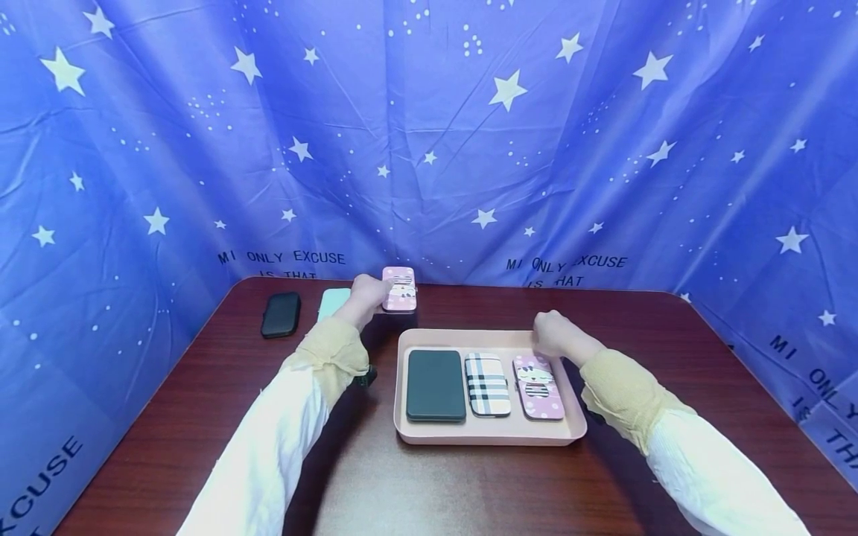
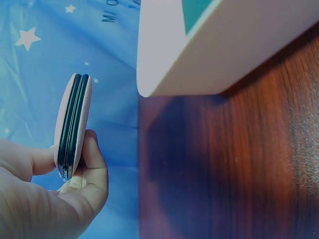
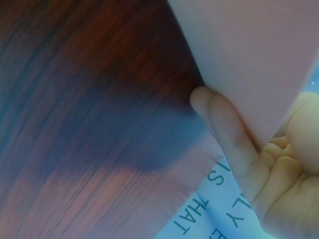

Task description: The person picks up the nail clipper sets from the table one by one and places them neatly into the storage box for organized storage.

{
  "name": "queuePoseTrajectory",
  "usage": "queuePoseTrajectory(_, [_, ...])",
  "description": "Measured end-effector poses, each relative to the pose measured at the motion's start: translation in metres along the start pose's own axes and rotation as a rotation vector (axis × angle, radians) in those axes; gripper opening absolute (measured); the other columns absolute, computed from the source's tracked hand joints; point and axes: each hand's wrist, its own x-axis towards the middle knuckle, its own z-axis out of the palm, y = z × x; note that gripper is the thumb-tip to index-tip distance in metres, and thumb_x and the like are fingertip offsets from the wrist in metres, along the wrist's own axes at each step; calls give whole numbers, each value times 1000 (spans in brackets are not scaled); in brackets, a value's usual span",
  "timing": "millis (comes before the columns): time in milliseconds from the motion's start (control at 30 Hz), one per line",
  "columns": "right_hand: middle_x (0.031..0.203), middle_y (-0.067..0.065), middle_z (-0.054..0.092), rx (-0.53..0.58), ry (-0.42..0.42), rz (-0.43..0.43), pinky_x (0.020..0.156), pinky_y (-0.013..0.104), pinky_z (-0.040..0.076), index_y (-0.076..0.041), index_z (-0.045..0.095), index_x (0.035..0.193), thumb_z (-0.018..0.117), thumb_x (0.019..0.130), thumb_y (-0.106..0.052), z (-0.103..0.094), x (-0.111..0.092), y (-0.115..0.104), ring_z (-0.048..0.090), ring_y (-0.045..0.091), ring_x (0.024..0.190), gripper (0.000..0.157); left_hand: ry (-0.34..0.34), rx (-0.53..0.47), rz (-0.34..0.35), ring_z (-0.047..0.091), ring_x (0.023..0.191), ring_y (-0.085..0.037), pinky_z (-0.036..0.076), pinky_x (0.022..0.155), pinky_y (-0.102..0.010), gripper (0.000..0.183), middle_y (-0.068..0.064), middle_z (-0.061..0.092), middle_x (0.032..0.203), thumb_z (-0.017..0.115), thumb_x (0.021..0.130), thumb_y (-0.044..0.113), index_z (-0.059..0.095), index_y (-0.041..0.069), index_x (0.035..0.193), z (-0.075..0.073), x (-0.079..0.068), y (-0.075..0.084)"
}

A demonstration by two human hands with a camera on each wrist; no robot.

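Pink polka-dot case (image 1: 400, 290), head view: slim, round-cornered, smooth printed face; pinched by the left hand (image 1: 362, 294), which holds its left side near the far edge of the table (image 1: 415, 491), beyond the far left corner of the tray (image 1: 492, 435). Long axis runs nearly straight away from the wearer; striped patch of the print at the far end, white figure nearer. Right hand (image 1: 561, 336) at the tray's far right corner, fingers curled. Tray: pale pink, rounded rectangle, low walls. Inside, three, left to right: plain dark green case (image 1: 436, 385), plaid case (image 1: 488, 384), second pink case (image 1: 539, 402), its figure at the far end. On dark red wood grain, left: one black case (image 1: 281, 314); one mint case (image 1: 333, 301), partly behind the left hand. Six cases, one tray. Starry blue curtain (image 1: 402, 112) behind, creased fabric.

Left wrist view: held case edge-on, long axis roughly up the frame, top leaning right. Two black rims meet at a seam between pale bulging covers, one finely ribbed. Thumb and fingers clamp its lower end.

Right wrist view: smooth tray wall caught between thumb and fingers, one fingertip at its lower edge.
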Motion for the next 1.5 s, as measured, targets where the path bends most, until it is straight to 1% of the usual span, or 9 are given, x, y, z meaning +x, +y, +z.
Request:
queuePoseTrajectory(100, [58, 11, 57, -2, 5, -4, 59, 45, 52, -4, 55, 57, 57, 77, -4, 0, 0, 0, 55, 27, 55, 19, -37, -29, 11, 59, 63, -9, 55, 60, -22, 32, -11, 60, 86, 48, 97, 9, 51, -14, 119, -2, -6, 6])
queuePoseTrajectory(367, [59, 12, 56, -12, 15, -3, 59, 45, 52, -4, 55, 57, 58, 77, -4, -1, 0, 0, 54, 27, 55, 20, -54, -74, 15, 58, 63, -9, 55, 60, -23, 33, -10, 59, 88, 52, 96, 11, 51, -11, 121, -3, -12, 19])
queuePoseTrajectory(567, [59, 12, 56, -5, 16, -3, 59, 45, 52, -4, 54, 57, 57, 77, -4, -1, 0, 0, 54, 26, 55, 20, -90, -75, 18, 60, 64, -10, 56, 64, -26, 35, -12, 61, 90, 52, 96, 12, 51, -11, 122, 0, -21, 26])
queuePoseTrajectory(767, [58, 11, 55, 5, 7, 7, 58, 45, 51, -4, 54, 57, 56, 78, -4, -2, 0, 0, 53, 25, 54, 21, -144, -77, 46, 60, 67, -9, 55, 63, -23, 38, -13, 62, 93, 53, 97, 16, 50, -11, 123, 5, -33, 35])
queuePoseTrajectory(1033, [56, 9, 55, 12, 5, -4, 57, 44, 51, -5, 55, 55, 58, 77, -4, -2, 0, -1, 51, 25, 53, 22, -193, -86, 90, 59, 63, -8, 52, 58, -21, 32, -7, 60, 81, 54, 96, 13, 54, -11, 116, 13, -50, 47])
queuePoseTrajectory(1300, [55, 7, 53, 45, 37, -51, 53, 42, 49, -10, 53, 53, 56, 74, -7, 11, 7, 13, 49, 23, 51, 22, -221, -27, 93, 60, 68, -10, 53, 60, -23, 35, -11, 62, 89, 56, 95, 16, 53, -9, 120, 21, -62, 51])
queuePoseTrajectory(1400, [54, 7, 52, 49, 29, -37, 53, 42, 48, -9, 52, 53, 56, 74, -6, 9, 6, 11, 48, 23, 51, 22, -240, -10, 93, 62, 74, -13, 55, 67, -26, 38, -15, 64, 98, 56, 95, 17, 52, -9, 123, 25, -68, 52])
queuePoseTrajectory(1433, [55, 7, 53, 46, 4, -13, 54, 43, 49, -7, 52, 53, 56, 74, -4, 2, 2, 4, 49, 24, 52, 22, -248, -4, 93, 63, 76, -14, 56, 70, -27, 39, -16, 64, 102, 56, 95, 18, 51, -9, 123, 27, -70, 52])
queuePoseTrajectory(1500, [54, 7, 53, 38, 6, -12, 55, 44, 50, -7, 53, 53, 57, 73, -3, -2, 0, 1, 49, 24, 52, 21, -270, -3, 88, 63, 80, -16, 56, 74, -30, 40, -19, 64, 108, 57, 95, 18, 50, -9, 125, 32, -74, 53])
